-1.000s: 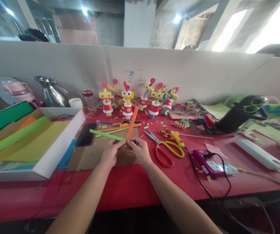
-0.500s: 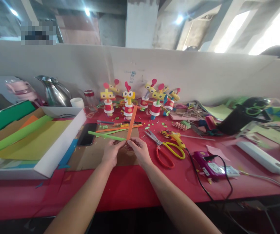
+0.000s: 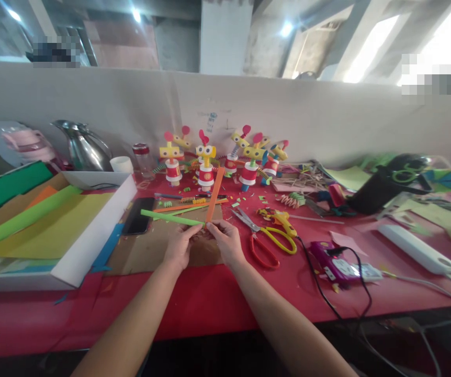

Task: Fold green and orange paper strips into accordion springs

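My left hand [image 3: 180,247] pinches the end of a green paper strip [image 3: 166,217], which points out to the left. Opposite it, my right hand [image 3: 227,242] is closed on the lower end of an orange paper strip [image 3: 215,193] that slants upward. The two strips meet at an angle between my fingertips; how they join is hidden there. Beneath both hands lies a brown cardboard sheet [image 3: 143,256]. More strips and small coiled paper springs [image 3: 199,201] lie just beyond it. To the right of my right hand are scissors [image 3: 255,228] with red and yellow handles.
Several paper-cup figures [image 3: 205,175] stand at the back. A white box [image 3: 92,230] of coloured paper and a phone [image 3: 139,215] are on the left. On the right are a yellow glue gun [image 3: 284,222], a purple power strip [image 3: 333,264] with cables and a black container [image 3: 374,188].
The view has shifted slightly. Both hands keep hold of the strips; the orange strip leans a little further right.
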A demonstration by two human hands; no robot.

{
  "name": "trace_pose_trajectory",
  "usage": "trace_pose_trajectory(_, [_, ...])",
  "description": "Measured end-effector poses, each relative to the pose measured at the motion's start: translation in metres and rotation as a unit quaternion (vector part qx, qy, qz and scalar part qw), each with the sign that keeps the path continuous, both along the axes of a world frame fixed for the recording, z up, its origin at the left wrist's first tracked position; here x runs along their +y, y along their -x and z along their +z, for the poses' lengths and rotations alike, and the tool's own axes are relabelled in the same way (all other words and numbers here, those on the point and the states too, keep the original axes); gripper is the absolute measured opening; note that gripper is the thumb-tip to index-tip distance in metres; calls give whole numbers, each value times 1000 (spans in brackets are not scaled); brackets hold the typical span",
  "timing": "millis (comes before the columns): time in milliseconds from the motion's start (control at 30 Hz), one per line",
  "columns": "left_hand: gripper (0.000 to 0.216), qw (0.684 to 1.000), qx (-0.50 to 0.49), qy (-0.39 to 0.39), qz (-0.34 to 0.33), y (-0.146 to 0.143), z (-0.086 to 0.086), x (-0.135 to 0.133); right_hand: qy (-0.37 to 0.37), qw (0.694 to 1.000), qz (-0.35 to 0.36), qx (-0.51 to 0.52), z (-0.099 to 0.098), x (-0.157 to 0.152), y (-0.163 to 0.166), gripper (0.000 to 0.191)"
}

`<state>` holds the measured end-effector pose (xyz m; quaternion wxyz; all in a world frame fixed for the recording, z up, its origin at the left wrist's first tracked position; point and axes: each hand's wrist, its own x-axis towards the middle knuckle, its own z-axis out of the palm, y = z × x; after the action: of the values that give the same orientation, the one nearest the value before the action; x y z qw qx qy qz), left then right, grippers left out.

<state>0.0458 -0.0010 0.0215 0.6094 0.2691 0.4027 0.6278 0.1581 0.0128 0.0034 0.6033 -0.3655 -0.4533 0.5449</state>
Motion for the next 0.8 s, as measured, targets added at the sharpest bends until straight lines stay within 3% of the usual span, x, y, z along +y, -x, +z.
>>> trace_pose_trajectory(367, [38, 1000, 16, 5, 10, 1, -5, 2, 23, 1000, 12, 14, 1, -1, 1, 18])
trace_pose_trajectory(567, [30, 1000, 1, 19, 22, 2, -2, 3, 57, 996, 42, 55, 2, -1, 0, 24])
trace_pose_trajectory(800, [24, 1000, 2, -6, 15, 4, -3, 5, -6, 1000, 22, -1, 3, -4, 1, 23])
